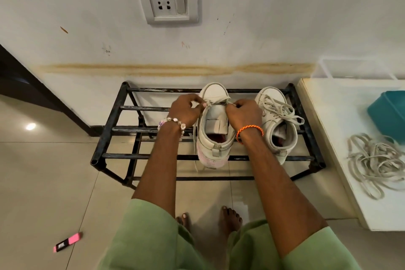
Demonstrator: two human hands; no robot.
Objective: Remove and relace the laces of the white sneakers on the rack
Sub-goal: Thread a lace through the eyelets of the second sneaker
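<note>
My hands (184, 109) (244, 114) cover the lace (219, 101) ends on the left sneaker (213, 129). The teal tub (389, 114) runs off the frame's right edge.

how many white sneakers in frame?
2, both on the black rack. One sneaker sits mid-rack, with the left hand and right hand pinching its lace near the toe. The other sneaker stands to its right, laced. None appear hidden.
</note>
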